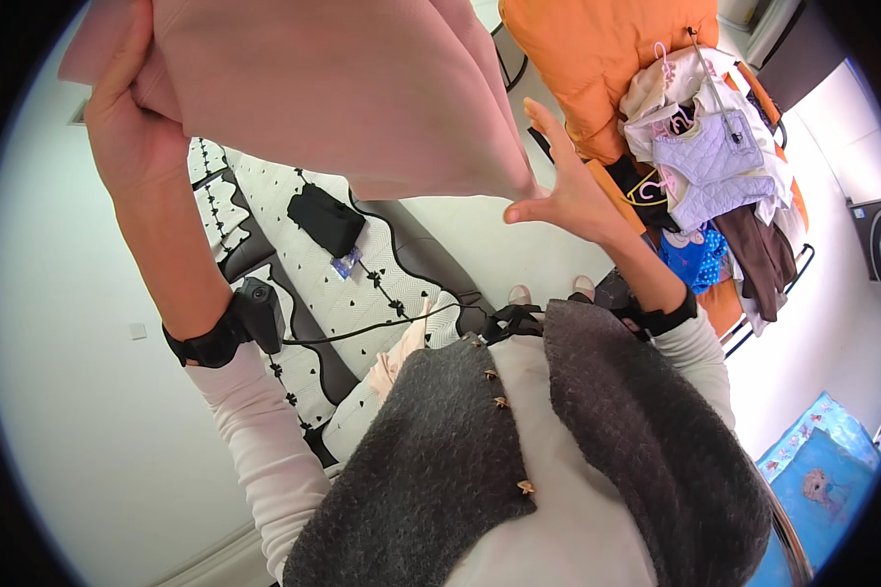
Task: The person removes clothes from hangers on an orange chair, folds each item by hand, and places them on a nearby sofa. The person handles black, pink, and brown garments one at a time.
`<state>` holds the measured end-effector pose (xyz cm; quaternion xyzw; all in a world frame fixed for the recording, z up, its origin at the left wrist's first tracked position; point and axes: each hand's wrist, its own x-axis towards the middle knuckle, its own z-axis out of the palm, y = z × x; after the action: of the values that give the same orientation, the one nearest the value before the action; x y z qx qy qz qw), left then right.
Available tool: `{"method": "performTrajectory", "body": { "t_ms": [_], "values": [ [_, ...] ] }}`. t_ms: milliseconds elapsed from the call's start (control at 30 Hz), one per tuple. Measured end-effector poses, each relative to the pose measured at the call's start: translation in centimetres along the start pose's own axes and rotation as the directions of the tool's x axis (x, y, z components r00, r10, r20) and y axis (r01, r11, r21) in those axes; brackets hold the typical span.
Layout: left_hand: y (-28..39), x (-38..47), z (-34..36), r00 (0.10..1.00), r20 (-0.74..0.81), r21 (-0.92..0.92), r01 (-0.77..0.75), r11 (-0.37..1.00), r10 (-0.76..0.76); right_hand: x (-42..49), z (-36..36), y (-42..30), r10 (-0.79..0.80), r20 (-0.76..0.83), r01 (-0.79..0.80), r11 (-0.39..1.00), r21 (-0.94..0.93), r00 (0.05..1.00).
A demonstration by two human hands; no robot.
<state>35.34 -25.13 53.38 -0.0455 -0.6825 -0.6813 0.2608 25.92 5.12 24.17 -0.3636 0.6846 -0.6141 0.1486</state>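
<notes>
A pink cloth garment (323,95) hangs across the top of the head view, its upper part cut off by the picture's edge. My left hand (136,139) grips it at its left side, with fabric folded over the fingers. By the lower right corner of the cloth, my right hand (576,194) has its thumb and fingers spread wide. Whether the right palm touches the fabric I cannot tell. Black straps circle both wrists, and the left one carries a small black camera (260,301) with a cable.
A grey sofa (429,246) with white quilted covers stands ahead to the left, bearing a folded black cloth (327,220). On the right, a rack holds an orange padded jacket (595,66), a lilac quilted vest (712,161), brown trousers (760,257) and hangers. A blue printed mat (815,477) lies lower right.
</notes>
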Motion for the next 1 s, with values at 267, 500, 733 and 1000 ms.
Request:
{"method": "performTrajectory", "body": {
  "t_ms": [267, 500, 733, 1000],
  "values": [
    [2.4, 1.6, -0.2, 0.991, -0.135, 0.144, 0.043, 0.989, -0.023, 4.3, 3.1, 5.8, -0.043, 0.132, 0.019, 0.983, 0.183, 0.99],
    [-0.1, 2.9, -7.4, 0.982, 0.182, -0.064, 0.055, 0.996, -0.042, 2.1, 4.8, -1.5, -0.098, 0.561, -0.242, 0.832, 0.5, 0.822],
    [-22.5, -23.9, -4.2, 0.839, 0.196, -0.7, 0.482, 0.527, -0.507, 3.0, 3.3, -4.8, 0.128, 0.321, -0.318, 0.685, 0.655, 0.938],
    [-19.7, -21.1, -3.2, 0.736, -0.448, -0.787, -0.056, 0.614, -0.507, 4.8, 3.3, -2.0, 0.432, 0.351, -0.557, 0.647, 0.52, 0.831]
  ]
}}
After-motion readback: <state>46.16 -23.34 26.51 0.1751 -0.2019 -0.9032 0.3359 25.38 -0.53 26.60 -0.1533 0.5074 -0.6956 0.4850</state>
